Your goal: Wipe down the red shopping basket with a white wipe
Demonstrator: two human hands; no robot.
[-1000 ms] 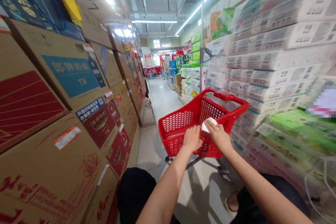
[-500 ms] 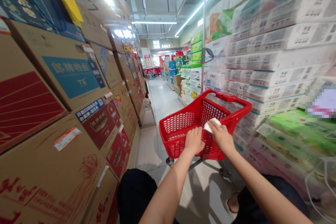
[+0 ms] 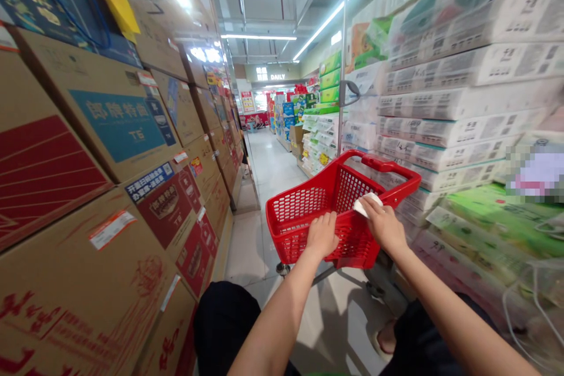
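A red plastic shopping cart [image 3: 304,208] with perforated basket walls stands in front of me, its handle at the upper right. My left hand [image 3: 324,236] is closed over the near rim of the basket. Farther right along that rim, my right hand [image 3: 384,224] presses a folded white cloth [image 3: 368,204] against the red plastic; whether it is cloth or tissue is hard to tell. The fingertips of my right hand are partly hidden by the cloth. Below the basket, a caster wheel [image 3: 282,269] rests on the floor.
Stacked cardboard cartons [image 3: 88,282] line the left side. On the right rise wrapped white tissue packs [image 3: 462,100], with green packs [image 3: 489,211] lower down. A metal pole [image 3: 342,129] stands behind the cart. The tiled aisle floor [image 3: 267,155] runs ahead between them.
My right hand has slid to the right along the basket rim with the white cloth. My left hand stays on the rim, and the cart has hardly moved.
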